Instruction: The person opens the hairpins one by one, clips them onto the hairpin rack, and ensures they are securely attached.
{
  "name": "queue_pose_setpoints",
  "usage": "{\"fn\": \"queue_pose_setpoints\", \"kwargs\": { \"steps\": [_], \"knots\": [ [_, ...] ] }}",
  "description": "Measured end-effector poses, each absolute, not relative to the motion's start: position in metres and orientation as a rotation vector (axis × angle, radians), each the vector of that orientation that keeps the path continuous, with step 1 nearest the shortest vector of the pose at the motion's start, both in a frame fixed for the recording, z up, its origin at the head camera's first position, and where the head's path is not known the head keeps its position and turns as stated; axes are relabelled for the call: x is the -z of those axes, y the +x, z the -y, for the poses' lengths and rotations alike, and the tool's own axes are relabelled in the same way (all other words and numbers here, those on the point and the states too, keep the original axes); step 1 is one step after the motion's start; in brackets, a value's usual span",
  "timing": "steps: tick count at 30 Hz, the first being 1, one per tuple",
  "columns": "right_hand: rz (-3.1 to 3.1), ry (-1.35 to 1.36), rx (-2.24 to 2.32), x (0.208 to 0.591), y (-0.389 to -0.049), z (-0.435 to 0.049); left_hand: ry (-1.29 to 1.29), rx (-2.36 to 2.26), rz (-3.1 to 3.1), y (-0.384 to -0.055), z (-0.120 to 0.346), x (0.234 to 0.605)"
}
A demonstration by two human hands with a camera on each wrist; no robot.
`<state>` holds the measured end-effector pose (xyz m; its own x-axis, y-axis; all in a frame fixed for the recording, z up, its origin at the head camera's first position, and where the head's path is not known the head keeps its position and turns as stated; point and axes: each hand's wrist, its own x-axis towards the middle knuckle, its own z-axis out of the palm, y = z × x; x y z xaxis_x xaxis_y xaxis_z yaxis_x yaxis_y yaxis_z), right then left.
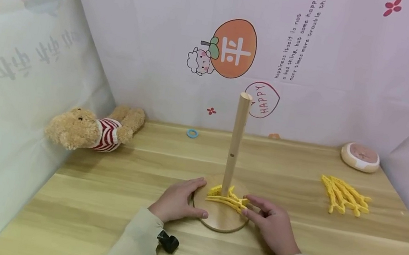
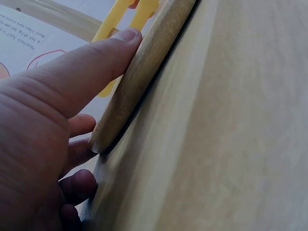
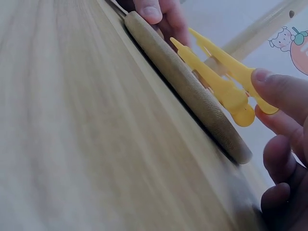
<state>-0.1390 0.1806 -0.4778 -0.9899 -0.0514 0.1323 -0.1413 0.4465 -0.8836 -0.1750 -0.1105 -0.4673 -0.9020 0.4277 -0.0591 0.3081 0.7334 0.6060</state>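
A wooden post (image 1: 237, 137) stands upright on a round wooden base (image 1: 222, 223) in the head view. At the foot of the post are yellow plastic branched pieces (image 1: 230, 202), one lying over another. My left hand (image 1: 178, 202) holds the left rim of the base, its thumb (image 2: 108, 50) over the top edge and the other fingers along the side. On the other side, my right hand (image 1: 273, 225) pinches the upper yellow piece (image 3: 236, 70) by its end between thumb and index finger. Beneath it sits the lower yellow piece (image 3: 211, 79), close over the base.
More yellow branched pieces (image 1: 344, 196) lie in a pile to the right. A teddy bear (image 1: 107, 134) in a striped top lies at the back left. Along the back edge are a small blue ring (image 1: 192, 133) and a rounded white-and-pink object (image 1: 360, 157). Printed cloth walls (image 1: 153, 48) enclose the table.
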Motion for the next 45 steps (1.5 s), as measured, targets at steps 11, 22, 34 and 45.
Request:
{"fn": "queue_pose_setpoints", "kwargs": {
  "steps": [11,22,34,45],
  "knots": [
    [2.606,0.178,-1.573,0.481,-0.139,-0.176,0.633,-0.887,-2.745,-0.175,0.108,0.468],
    [2.631,0.152,-1.594,0.477,-0.142,-0.181,0.635,-0.881,-2.772,-0.179,0.107,0.467],
    [2.424,-0.195,-1.597,0.481,-0.145,-0.227,0.618,-0.898,-2.740,-0.174,0.110,0.470],
    [2.364,-0.332,-1.514,0.477,-0.150,-0.249,0.629,-0.892,-2.751,-0.181,0.113,0.474]
  ]
}}
